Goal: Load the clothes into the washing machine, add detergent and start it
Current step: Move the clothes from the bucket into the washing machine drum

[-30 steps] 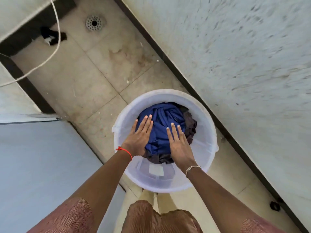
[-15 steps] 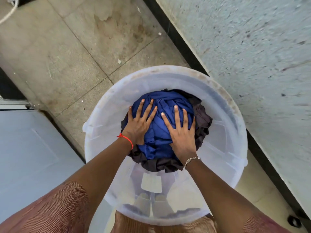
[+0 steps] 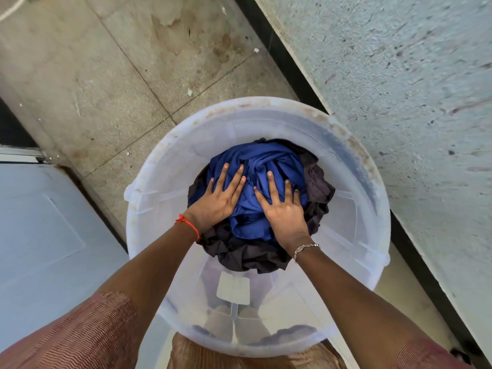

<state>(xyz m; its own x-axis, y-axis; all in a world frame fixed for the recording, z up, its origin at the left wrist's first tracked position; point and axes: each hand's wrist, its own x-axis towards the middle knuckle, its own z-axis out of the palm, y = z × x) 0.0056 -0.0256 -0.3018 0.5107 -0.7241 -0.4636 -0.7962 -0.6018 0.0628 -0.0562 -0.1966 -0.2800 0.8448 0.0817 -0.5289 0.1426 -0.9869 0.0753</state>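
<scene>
While I look down through the head camera, my left hand (image 3: 217, 202) and right hand (image 3: 283, 213) lie flat on the clothes (image 3: 262, 166), fingers spread, grip closed on nothing. The blue garment sits on top of a dark one, bundled at the bottom of a translucent white bucket (image 3: 372, 182). The bucket stands on the tiled floor (image 3: 111, 75), beside the rough wall (image 3: 399, 62).
</scene>
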